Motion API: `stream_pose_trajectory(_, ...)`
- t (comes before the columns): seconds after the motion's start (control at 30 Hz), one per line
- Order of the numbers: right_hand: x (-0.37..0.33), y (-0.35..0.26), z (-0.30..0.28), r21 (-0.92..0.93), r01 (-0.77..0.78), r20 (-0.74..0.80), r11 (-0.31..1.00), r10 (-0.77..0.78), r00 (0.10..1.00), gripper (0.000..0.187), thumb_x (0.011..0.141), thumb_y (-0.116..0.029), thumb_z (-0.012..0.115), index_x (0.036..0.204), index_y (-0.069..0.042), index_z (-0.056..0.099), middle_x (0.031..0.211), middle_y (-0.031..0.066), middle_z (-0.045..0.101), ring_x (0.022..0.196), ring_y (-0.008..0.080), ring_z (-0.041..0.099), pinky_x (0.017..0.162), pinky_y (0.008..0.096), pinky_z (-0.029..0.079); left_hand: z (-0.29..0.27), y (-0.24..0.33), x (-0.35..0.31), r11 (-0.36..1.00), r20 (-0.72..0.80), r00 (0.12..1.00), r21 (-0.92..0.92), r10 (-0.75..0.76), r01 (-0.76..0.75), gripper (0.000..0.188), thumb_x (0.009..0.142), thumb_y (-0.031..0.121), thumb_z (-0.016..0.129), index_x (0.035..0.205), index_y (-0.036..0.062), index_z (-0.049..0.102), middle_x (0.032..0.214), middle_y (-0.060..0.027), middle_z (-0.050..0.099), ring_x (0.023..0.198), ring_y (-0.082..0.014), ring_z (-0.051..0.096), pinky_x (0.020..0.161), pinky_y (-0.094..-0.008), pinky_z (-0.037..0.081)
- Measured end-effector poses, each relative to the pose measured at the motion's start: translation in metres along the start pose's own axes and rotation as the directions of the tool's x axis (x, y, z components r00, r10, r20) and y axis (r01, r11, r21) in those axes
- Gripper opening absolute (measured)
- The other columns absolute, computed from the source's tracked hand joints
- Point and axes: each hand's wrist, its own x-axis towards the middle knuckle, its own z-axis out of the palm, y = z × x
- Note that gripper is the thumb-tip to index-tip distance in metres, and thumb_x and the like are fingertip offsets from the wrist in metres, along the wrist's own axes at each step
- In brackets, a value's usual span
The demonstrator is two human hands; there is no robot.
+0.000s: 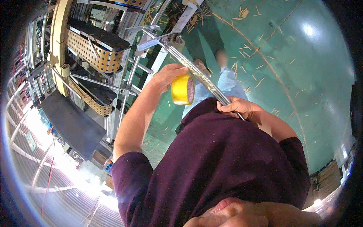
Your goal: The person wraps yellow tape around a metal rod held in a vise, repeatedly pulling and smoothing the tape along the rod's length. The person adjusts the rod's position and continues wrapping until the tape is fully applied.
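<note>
In my left hand [169, 75] is a roll of yellow adhesive tape [181, 90], with the fingers curled over its upper edge. The roll's round core faces right. My right hand [238, 107] is wrapped round the near end of a long silvery metal bar [196, 72]. The bar slants from the machine at upper left down toward my waist and has a pale, speckled stretch along its middle. At its far end are a clear angled plate [151, 42] and a small dark fitting [176, 38]. The tape roll hangs just left of the bar.
Machine frames with perforated, gold-coloured curved guards [94, 53] stand on my left. A dark flat panel [73, 123] lies nearer, beside a yellow upright beam [59, 41]. Thin wooden sticks [245, 47] litter the green floor [280, 72]. A brown box-like object [328, 178] stands at lower right.
</note>
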Motion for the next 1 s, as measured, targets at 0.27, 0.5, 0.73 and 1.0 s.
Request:
stream_pose_trajectory(0.27,-0.004,0.028,-0.026,0.274,0.005,0.074,0.962,-0.026,0.997,0.033,0.079,-0.033,0.062,0.093,-0.004,0.056,0.057,-0.0002,0.046,0.042,0.0055,0.041,0.035,0.0181,0.029,-0.01,-0.015,0.038,0.971,0.286,0.93,-0.124,0.23,-0.202,0.028,0.074,0.021,0.071,0.088,-0.0023,0.063,0.078,-0.0072,0.063,0.067,-0.0131,0.059,0.062,-0.0245,0.048)
stream_pose_trajectory(0.5,-0.024,-0.009,0.008,-0.129,-0.051,-0.433,0.99,-0.01,0.901,0.033,0.081,-0.031,0.062,0.096,-0.001,0.058,0.068,0.0044,0.057,0.058,0.0113,0.052,0.052,0.0243,0.041,-0.002,-0.024,0.046,0.963,0.248,0.939,-0.183,0.239,-0.197,0.018,0.077,0.016,0.067,0.08,-0.0008,0.062,0.074,-0.0078,0.063,0.06,-0.0142,0.058,0.055,-0.026,0.048)
stream_pose_trajectory(0.73,-0.018,-0.01,0.03,-0.806,-0.49,-0.588,0.333,-0.552,0.591,0.038,0.06,-0.028,0.077,0.075,-0.003,0.052,0.062,0.0022,0.053,0.055,0.0133,0.054,0.051,0.0293,0.043,0.004,-0.012,0.037,0.951,0.181,0.943,-0.187,0.279,-0.246,0.016,0.078,0.015,0.066,0.077,0.0008,0.06,0.07,-0.006,0.061,0.055,-0.0135,0.056,0.051,-0.0265,0.047)
stream_pose_trajectory(1.0,-0.037,-0.012,0.026,0.151,-0.099,-0.131,0.984,0.119,0.984,0.029,0.065,-0.01,0.069,0.074,-0.011,0.041,0.058,-0.0035,0.041,0.042,0.0023,0.041,0.032,0.0166,0.036,0.0,-0.005,0.032,0.962,0.475,0.842,-0.208,0.256,-0.175,0.019,0.079,0.018,0.066,0.085,0.0002,0.062,0.079,-0.0062,0.063,0.068,-0.0141,0.06,0.063,-0.0263,0.049)
